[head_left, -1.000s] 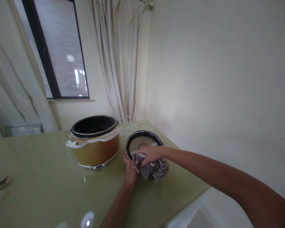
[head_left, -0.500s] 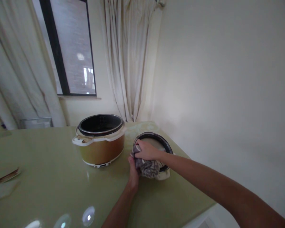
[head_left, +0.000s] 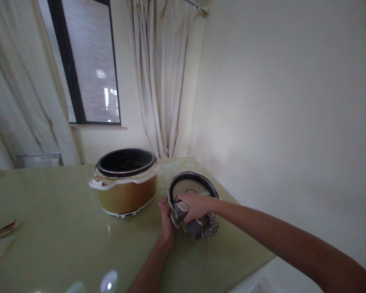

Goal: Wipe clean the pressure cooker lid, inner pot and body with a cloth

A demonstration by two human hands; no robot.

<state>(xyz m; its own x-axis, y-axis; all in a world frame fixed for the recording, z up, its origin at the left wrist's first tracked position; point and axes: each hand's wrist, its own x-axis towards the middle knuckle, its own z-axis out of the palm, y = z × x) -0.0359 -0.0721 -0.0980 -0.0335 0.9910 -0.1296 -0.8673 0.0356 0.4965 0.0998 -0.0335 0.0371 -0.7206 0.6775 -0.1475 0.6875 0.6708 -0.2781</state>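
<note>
An upturned cooker lid (head_left: 191, 185) with a dark rim lies on the green table (head_left: 64, 236), right of a gold rice cooker pot (head_left: 125, 183) with a black inner bowl. My right hand (head_left: 193, 205) is closed on a grey patterned cloth (head_left: 201, 228) and presses it on the lid's near edge. My left hand (head_left: 165, 221) grips the lid's left rim, fingers curled around it.
Cream curtains (head_left: 164, 77) hang behind the table by a dark-framed window (head_left: 85, 61). A white wall (head_left: 286, 101) runs along the right. The table's edge (head_left: 256, 264) falls off at lower right. Some flat things (head_left: 1, 232) lie at the far left.
My right hand drew the cloth back from the lid's middle to its near edge. The left hand stayed on the rim. The view shifted slightly.
</note>
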